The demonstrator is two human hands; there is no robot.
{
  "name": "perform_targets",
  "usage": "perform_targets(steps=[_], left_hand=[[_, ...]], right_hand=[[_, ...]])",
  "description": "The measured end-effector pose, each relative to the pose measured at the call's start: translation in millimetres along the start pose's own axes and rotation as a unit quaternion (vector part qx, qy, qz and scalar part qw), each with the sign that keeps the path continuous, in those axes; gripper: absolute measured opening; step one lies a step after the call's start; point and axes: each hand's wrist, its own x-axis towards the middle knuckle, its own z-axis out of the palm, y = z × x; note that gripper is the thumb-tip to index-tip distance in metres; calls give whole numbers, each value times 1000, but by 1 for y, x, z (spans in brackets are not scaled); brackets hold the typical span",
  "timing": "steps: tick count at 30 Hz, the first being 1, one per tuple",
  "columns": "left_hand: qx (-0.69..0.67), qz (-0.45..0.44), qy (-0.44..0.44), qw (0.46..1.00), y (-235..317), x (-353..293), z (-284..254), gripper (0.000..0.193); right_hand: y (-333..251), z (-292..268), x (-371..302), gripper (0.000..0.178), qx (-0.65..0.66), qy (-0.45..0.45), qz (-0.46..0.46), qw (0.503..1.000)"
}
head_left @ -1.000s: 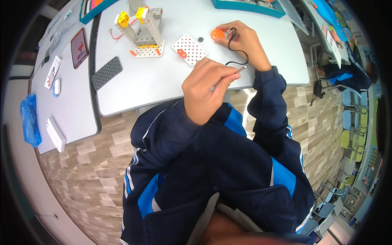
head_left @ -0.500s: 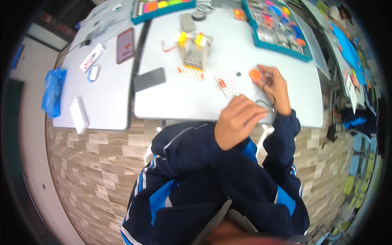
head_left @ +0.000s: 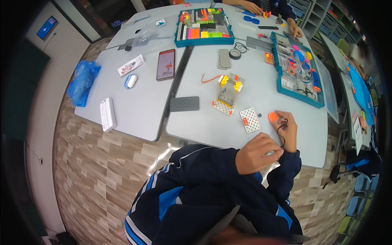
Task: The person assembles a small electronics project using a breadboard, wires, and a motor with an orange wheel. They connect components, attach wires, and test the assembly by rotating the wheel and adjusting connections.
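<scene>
My right hand [head_left: 289, 132] is closed around a small dark part with a black cord [head_left: 281, 136], beside a round orange wheel [head_left: 272, 117] at its fingertips. The cord loops down toward my left hand [head_left: 258, 154], which is closed with thumb and fingers pinched on a small pale piece, probably the cord's end. Just left of the wheel lie a small dark round piece [head_left: 259, 115] and a white perforated plate [head_left: 252, 124] with an orange-red part on it. Farther back stands a grey, white and yellow block-built model [head_left: 227, 96] with an orange ribbon wire.
A dark grey plate [head_left: 184, 103] lies at the left of my table. Two teal parts trays [head_left: 179, 42], [head_left: 281, 85] sit beyond. A phone [head_left: 165, 65], a white box [head_left: 108, 115] and a blue bag [head_left: 83, 83] rest on the left table. Another person's hands [head_left: 252, 7] work at the back.
The view has tilted up and shifted, so more of the far tables and another person's hands show. My left hand stays pinched and has come a little closer to my right hand.
</scene>
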Motion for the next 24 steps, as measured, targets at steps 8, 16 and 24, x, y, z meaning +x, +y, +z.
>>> perform_targets(steps=[8, 16, 24], left_hand=[[-28, -32, -7, 999, 1, 4, 5, 21], [-20, -43, 6, 999, 6, 5, 5, 21], [-11, -91, -28, 995, 16, 5, -2, 19]], right_hand=[[-2, 2, 1, 38, -16, -2, -4, 1000], [0, 1, 1, 33, -1, 42, -17, 999], [16, -14, -7, 34, 73, 117, 119, 983]])
